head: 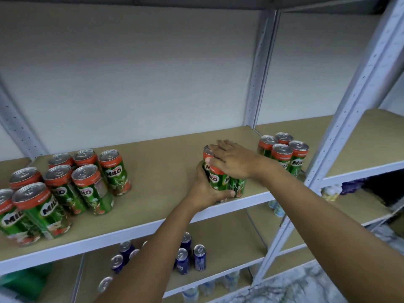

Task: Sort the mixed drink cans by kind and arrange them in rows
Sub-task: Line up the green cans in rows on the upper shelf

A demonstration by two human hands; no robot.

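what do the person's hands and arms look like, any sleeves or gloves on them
Both arms are bare as far as the view shows: no sleeves, no gloves. The left hand and the right hand show no rings, and neither wrist carries a watch or band. Nails look short and plain.

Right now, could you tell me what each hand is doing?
Left hand: grips the green Milo cans from the front.
Right hand: open, fingers flat on their tops.

On the shelf [166, 154] a large cluster of Milo cans [63, 186] stands left, a small bunch [220, 178] near the front edge, four cans [284, 152] right, more cans [185, 256] on the shelf below.
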